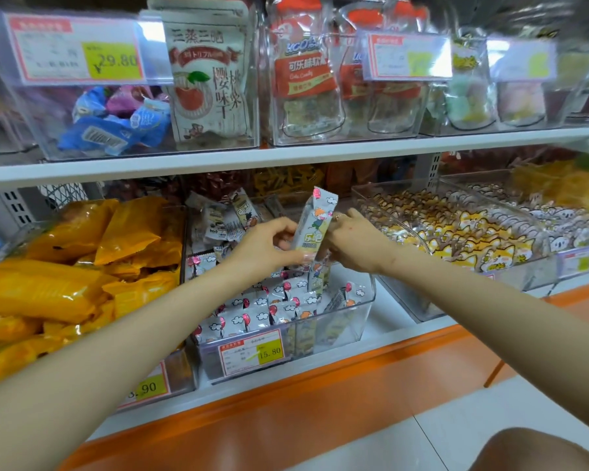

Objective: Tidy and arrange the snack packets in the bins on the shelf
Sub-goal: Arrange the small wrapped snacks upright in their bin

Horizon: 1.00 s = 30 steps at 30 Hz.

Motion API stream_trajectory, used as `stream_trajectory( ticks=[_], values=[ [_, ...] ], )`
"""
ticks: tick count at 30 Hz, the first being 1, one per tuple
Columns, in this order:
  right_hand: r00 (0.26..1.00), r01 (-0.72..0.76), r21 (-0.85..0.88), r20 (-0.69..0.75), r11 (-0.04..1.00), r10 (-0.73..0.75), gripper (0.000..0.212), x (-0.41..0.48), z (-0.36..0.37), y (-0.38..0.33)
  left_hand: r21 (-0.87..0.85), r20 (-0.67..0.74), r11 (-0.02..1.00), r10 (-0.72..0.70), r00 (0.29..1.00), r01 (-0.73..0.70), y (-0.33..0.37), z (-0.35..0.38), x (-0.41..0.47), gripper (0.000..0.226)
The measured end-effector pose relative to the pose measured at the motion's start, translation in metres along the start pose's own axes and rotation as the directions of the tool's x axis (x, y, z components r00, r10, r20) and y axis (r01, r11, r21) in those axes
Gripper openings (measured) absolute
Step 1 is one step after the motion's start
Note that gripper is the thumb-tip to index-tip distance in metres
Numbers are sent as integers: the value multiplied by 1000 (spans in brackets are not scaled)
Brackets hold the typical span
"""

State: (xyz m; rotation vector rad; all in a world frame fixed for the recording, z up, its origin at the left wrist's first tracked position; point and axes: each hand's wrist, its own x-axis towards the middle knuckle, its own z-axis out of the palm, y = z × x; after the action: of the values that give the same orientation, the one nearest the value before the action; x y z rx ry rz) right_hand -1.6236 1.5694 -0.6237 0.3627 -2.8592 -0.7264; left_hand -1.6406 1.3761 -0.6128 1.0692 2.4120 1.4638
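Head view: both hands (pixel 267 244) (pixel 352 246) around one upright snack packet (pixel 315 226) (arms outstretched).

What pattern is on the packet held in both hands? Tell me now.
Pale packet printed with a cartoon child, clouds and a pink balloon; best in the head view.

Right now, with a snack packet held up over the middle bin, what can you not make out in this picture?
Head view only.
Left price tag: left part hidden by the left arm.
Top right price tag: blurred, unreadable.
Middle tag: small print too small; only 15.80 reads.
Right hand: fingertips hidden behind the packet.
Orange packets: cut off by the left edge.
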Motion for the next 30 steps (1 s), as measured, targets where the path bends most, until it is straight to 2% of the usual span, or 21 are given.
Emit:
stream_trajectory(
  ticks=[2, 4, 5, 6, 7, 8, 9, 10, 13, 14, 15, 16, 18, 19, 20, 24, 27, 30],
  values=[
    [999, -15, 98, -34, 995, 19, 28, -5, 1, 6, 7, 9, 1000, 0, 1000, 0, -2, 5, 4, 24],
    [988, -25, 389, -129, 921, 82, 30, -13, -3, 12, 26, 24, 1000, 12, 1000, -13, -4, 10, 7, 26],
    [980, -44, 551, -137, 833, 142, 32, -19, -7, 15, 36, 28, 999, 17, 999, -18, -6, 14, 10, 27],
    [976, -59, 716, -107, 696, 192, 37, -27, -13, 18, 41, 27, 999, 16, 999, -17, -7, 16, 12, 28],
    [979, -54, 867, -53, 495, 198, 44, -35, -20, 19, 37, 23, 999, 11, 1000, -11, -8, 19, 15, 29],
    [986, -26, 968, -16, 251, 164, 50, -43, -27, 20, 32, 15, 999, 5, 1000, -5, -9, 21, 18, 30],
    [990, -11, 997, 1, 73, 140, 50, -50, -30, 20, 37, 6, 999, 2, 1000, -2, -9, 23, 21, 30],
    [989, -10, 1000, 11, -5, 149, 46, -54, -32, 20, 44, 5, 999, 6, 1000, -6, -9, 26, 24, 30],
    [933, -44, 998, 28, 37, 360, 25, -59, -33, 13, 35, 133, 999, 22, 991, -27, -8, 36, 28, 31],
    [891, -44, 999, 27, 27, 453, 19, -60, -33, 12, 85, 211, 996, 17, 977, -35, -9, 38, 29, 31],
    [845, -32, 999, 22, 9, 534, 16, -63, -33, 13, 217, 294, 973, 15, 956, -82, -11, 39, 29, 31],
    [800, -14, 1000, 18, -11, 599, 15, -66, -33, 16, 398, 370, 900, 18, 929, -176, -14, 39, 30, 29],
    [745, 18, 998, 24, -56, 667, 16, -76, -32, 22, 658, 471, 661, 12, 882, -361, -18, 34, 32, 24],
    [734, 29, 997, 26, -70, 679, 15, -79, -30, 24, 701, 495, 591, -1, 869, -399, -19, 31, 33, 23],
    [730, 28, 997, 25, -67, 683, 15, -82, -29, 23, 707, 503, 581, -15, 864, -402, -20, 30, 35, 24],
    [720, 6, 999, 22, -38, 693, 14, -86, -23, 18, 565, 515, 740, 28, 857, -364, -13, 30, 42, 34],
    [682, 11, 1000, 4, -17, 732, 13, -86, -22, 20, 407, 620, 875, -54, 783, -261, 0, 33, 46, 36],
    [661, 21, 1000, -16, 2, 750, 16, -87, -21, 21, 506, 713, 829, -248, 655, -237, 10, 39, 55, 40]
  ],
)
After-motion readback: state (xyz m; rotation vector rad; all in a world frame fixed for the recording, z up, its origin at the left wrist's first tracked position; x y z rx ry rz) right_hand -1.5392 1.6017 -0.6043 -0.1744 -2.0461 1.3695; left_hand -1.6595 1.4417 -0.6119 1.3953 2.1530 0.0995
